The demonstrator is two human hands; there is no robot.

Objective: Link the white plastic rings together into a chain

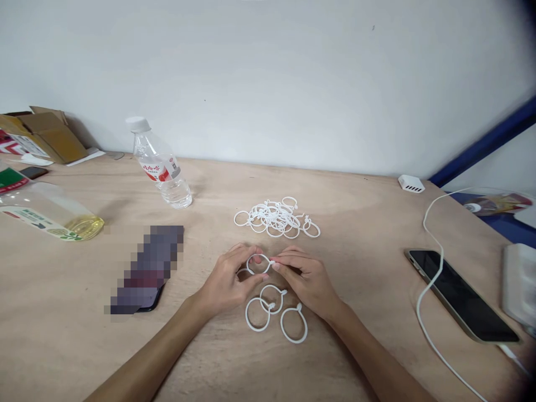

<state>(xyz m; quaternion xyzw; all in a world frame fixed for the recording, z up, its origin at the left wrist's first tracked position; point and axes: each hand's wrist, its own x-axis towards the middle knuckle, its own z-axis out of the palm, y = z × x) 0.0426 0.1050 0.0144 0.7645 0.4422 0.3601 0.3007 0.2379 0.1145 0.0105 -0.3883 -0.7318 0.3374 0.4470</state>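
Observation:
A white plastic curtain ring (258, 255) with a small eyelet is held up between my two hands. My left hand (228, 279) is closed, its thumb and fingers gripping the hoop's left side. The thumb and fingertips of my right hand (307, 282) pinch the ring at its eyelet. Part of another white hoop (243, 271) shows by my left palm; whether it is held I cannot tell. Just below my hands lie three rings: one (271, 286) overlapping a second (257, 330), and a third (294, 341) apart at right. Beyond my fingers is a tangled pile of similar rings (274, 218).
A water bottle (163, 173) stands at back left, near a large clear bottle (50, 209) and a cardboard box (54, 134). One phone (146, 273) lies left, another (460, 296) right, crossed by a white cable (422, 321). A small white device (411, 183) sits near the wall.

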